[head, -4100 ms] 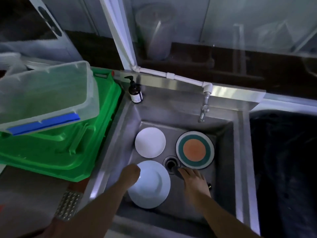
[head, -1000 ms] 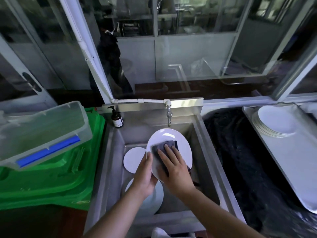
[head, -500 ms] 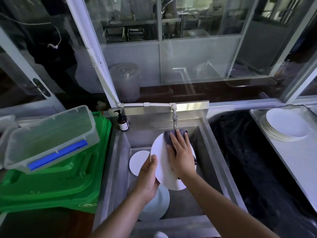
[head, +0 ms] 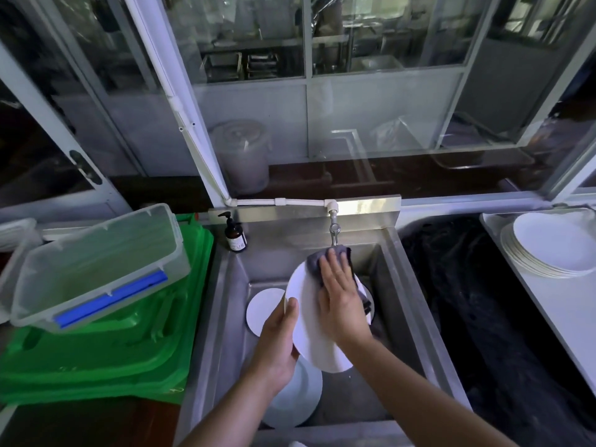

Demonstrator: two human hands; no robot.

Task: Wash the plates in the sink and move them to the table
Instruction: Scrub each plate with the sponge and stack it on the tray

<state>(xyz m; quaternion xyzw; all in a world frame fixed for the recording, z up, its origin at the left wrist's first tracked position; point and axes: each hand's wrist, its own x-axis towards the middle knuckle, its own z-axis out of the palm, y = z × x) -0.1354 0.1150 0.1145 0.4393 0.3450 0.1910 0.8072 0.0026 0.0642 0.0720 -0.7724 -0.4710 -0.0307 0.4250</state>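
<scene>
Ceramic-looking white plate (head: 309, 321) at centre frame is probably stiff, breakable, slippery when wet; left hand (head: 277, 343) grips its rim, right hand (head: 338, 295) presses grey cloth (head: 317, 261) flat-fingered

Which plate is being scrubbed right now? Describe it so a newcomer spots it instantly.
Find the steel sink under the tap. Above its basin, the left hand grips a tilted large white plate while the right hand presses a grey cloth on it. The other plates there lie flat.

three plates in sink (head: 400, 304), one cloth (head: 317, 261), one plate stack (head: 548, 250)
</scene>
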